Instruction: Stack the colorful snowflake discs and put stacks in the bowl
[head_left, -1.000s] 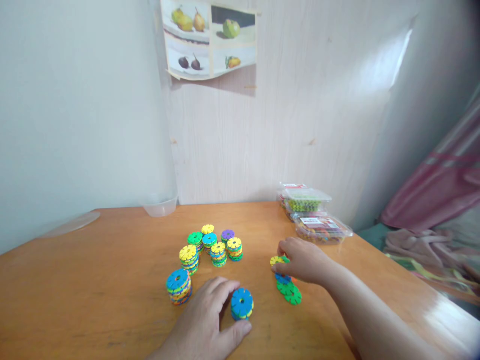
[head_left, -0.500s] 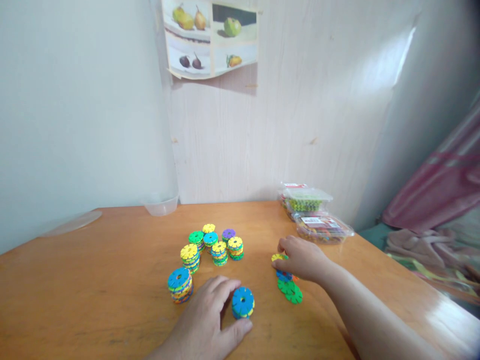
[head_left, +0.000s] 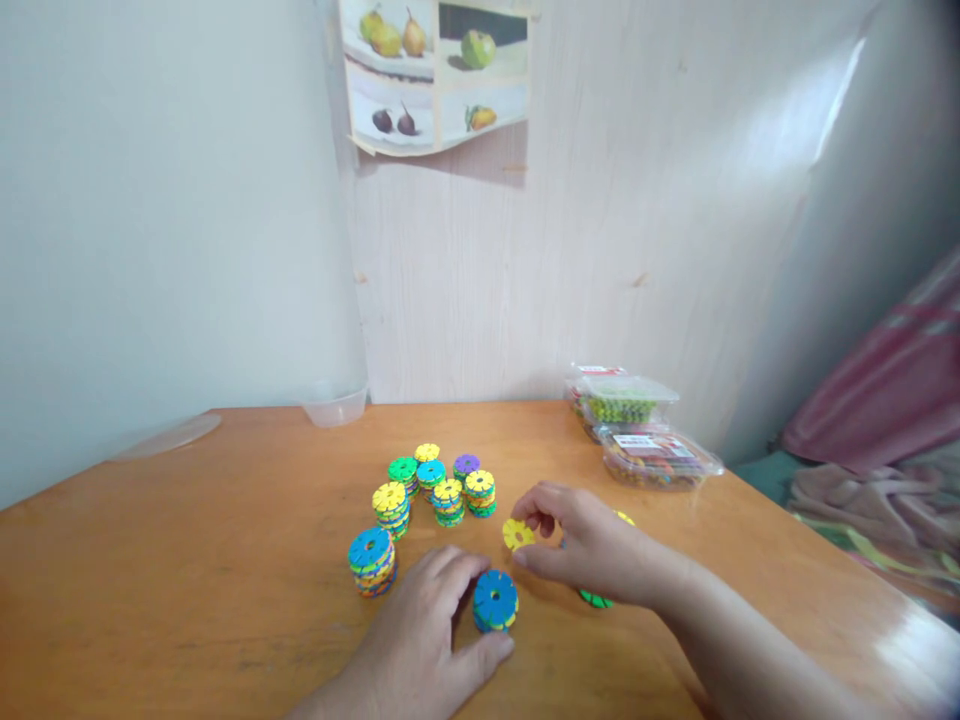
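Observation:
Curved around a short stack of notched plastic discs (head_left: 496,600) with a blue one on top, my left hand (head_left: 420,625) has its index finger behind the stack and its thumb in front. My right hand (head_left: 574,540) pinches a yellow notched disc (head_left: 517,534) between thumb and fingers, just above and right of that stack. Partly hidden beneath the right hand lie loose discs, among them a green disc (head_left: 597,599) and a yellow one (head_left: 624,518). Left of my left hand stands a taller blue-topped stack (head_left: 372,562).
Several more disc stacks (head_left: 448,503) stand mid-table. Clear plastic boxes (head_left: 660,456) with colourful contents are at the back right. A translucent bowl (head_left: 334,405) and a flat lid (head_left: 169,437) sit at the back left of the wooden table (head_left: 225,600).
My right hand has moved left from the loose discs, bringing a yellow disc towards the blue-topped stack. My left hand stays around that stack. The whole view has shifted slightly.

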